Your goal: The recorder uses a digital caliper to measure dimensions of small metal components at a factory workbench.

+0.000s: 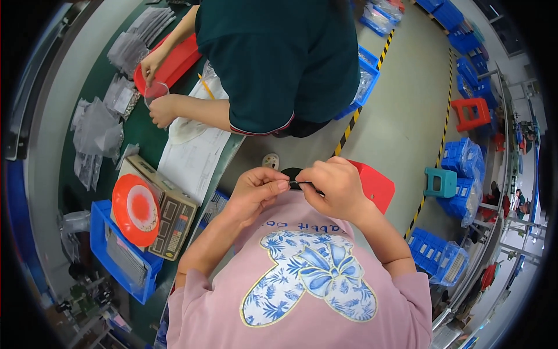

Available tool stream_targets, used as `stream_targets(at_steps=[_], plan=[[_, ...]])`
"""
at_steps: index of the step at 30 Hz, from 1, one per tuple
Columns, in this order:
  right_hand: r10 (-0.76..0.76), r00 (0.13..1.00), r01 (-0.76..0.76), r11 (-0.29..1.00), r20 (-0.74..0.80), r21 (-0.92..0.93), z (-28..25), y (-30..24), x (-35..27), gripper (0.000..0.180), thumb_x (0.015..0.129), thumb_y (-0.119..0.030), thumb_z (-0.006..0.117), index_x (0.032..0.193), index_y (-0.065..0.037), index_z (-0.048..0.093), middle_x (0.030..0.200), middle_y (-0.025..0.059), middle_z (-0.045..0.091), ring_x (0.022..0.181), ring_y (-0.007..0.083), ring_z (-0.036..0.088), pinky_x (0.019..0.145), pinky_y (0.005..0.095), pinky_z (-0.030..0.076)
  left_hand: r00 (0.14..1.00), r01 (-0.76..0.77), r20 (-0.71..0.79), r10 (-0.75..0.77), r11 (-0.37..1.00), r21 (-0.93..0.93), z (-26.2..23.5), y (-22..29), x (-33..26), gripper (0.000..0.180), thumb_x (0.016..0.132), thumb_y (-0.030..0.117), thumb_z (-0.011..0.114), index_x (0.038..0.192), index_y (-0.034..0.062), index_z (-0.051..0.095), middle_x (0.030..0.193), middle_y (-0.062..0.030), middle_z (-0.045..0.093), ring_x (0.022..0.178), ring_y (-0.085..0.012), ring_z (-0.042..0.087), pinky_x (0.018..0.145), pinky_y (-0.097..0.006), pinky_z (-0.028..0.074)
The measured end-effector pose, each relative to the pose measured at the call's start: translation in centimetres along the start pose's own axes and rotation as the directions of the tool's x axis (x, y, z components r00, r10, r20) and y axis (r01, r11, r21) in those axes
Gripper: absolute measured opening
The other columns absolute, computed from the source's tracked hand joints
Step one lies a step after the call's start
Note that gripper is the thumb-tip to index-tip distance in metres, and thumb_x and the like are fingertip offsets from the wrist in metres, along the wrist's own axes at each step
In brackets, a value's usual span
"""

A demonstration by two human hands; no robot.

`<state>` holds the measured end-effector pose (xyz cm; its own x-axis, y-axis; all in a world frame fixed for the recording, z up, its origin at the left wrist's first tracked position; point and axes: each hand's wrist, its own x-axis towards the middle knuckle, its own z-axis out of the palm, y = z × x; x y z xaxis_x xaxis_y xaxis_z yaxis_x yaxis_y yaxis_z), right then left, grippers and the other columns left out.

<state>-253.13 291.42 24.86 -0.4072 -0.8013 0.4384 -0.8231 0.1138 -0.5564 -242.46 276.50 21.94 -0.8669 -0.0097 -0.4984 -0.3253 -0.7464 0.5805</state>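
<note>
In front of my chest my two hands meet at their fingertips. The thumb and forefinger of my left hand (256, 193) are pinched together on something too small to make out. My right hand (336, 185) is closed round a thin dark rod (300, 182), which bridges the short gap to my left fingertips. Its full shape is hidden in my right fist. To my left, a red-orange dish (120, 205) holding small pieces rests on a cardboard box (185, 210).
A co-worker in a dark green shirt (279, 64) handles a clear bag (156, 91) beside a red tray (177, 64) on the green table. A blue bin (145, 289) stands at my left. Red stool (375, 186), teal stool (440, 182) and blue crates (427, 250) are to the right.
</note>
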Motion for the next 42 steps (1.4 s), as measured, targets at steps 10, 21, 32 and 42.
stream_targets(at_steps=[10, 21, 32, 42], plan=[[0.038, 0.981, -0.016, 0.993, 0.192, -0.114, 0.4, 1.0, -0.3, 0.013, 0.065, -0.015, 0.06, 0.062, -0.008, 0.049, 0.055, 0.0038, 0.048, 0.049, 0.0202, 0.048, 0.049, 0.0288, 0.035, 0.993, -0.041, -0.098, 0.058, 0.985, 0.165, -0.3, -0.5, 0.6, 0.009, 0.07, -0.001, 0.06, 0.079, -0.0002, 0.057, 0.072, -0.0082, 0.059, 0.06, -0.0078, 0.052, 0.045, -0.016, 0.031], [0.12, 0.98, -0.12, 0.993, 0.157, -0.004, -0.2, 1.3, -0.2, 0.016, 0.065, -0.018, 0.061, 0.071, -0.007, 0.05, 0.059, 0.0044, 0.051, 0.056, 0.0215, 0.05, 0.059, 0.0303, 0.038, 0.993, 0.006, -0.115, 0.014, 0.986, 0.169, -0.8, -0.1, 0.9, 0.009, 0.071, 0.0, 0.059, 0.08, -0.0003, 0.058, 0.072, -0.008, 0.059, 0.056, -0.0068, 0.048, 0.045, -0.016, 0.03], [0.033, 0.994, -0.033, 0.999, 0.109, 0.0, -0.1, 2.1, -0.5, 0.013, 0.061, -0.014, 0.063, 0.064, -0.006, 0.052, 0.059, 0.0049, 0.05, 0.058, 0.0208, 0.05, 0.064, 0.0318, 0.039, 0.996, 0.059, -0.069, -0.049, 0.986, 0.155, -0.9, 0.3, 1.1, 0.009, 0.072, 0.001, 0.058, 0.08, -0.0002, 0.058, 0.072, -0.0076, 0.058, 0.054, -0.0063, 0.046, 0.044, -0.016, 0.029], [-0.002, 0.994, 0.009, 0.998, 0.112, -0.059, 0.8, 2.1, -0.9, 0.014, 0.064, -0.017, 0.061, 0.061, -0.008, 0.051, 0.057, 0.0035, 0.049, 0.055, 0.0195, 0.05, 0.066, 0.0316, 0.04, 0.992, 0.079, -0.115, -0.058, 0.978, 0.195, -0.7, 0.6, 0.9, 0.009, 0.07, -0.001, 0.06, 0.079, -0.0011, 0.059, 0.069, -0.0067, 0.057, 0.052, -0.0057, 0.044, 0.043, -0.017, 0.029]])
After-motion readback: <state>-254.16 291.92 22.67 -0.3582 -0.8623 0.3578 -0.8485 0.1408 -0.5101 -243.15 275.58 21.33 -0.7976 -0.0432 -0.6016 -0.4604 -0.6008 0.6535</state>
